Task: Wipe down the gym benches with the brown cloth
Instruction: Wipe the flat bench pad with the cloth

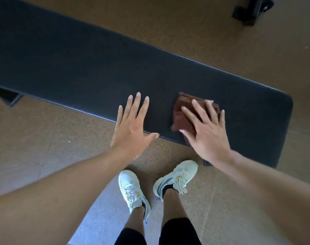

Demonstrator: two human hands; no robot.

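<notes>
A long black padded gym bench (80,64) runs from the upper left to the right side of the view. The folded brown cloth (181,110) lies on the pad near its right end, close to the near edge. My right hand (206,131) rests flat on the cloth with fingers spread, covering its right part. My left hand (131,126) hovers flat and open at the near edge of the pad, left of the cloth, holding nothing.
Speckled brown rubber floor (212,29) surrounds the bench. My two feet in white sneakers (131,190) stand just in front of the bench. A black piece of equipment (251,9) sits at the top right. A dark bench support (7,96) shows under the left part.
</notes>
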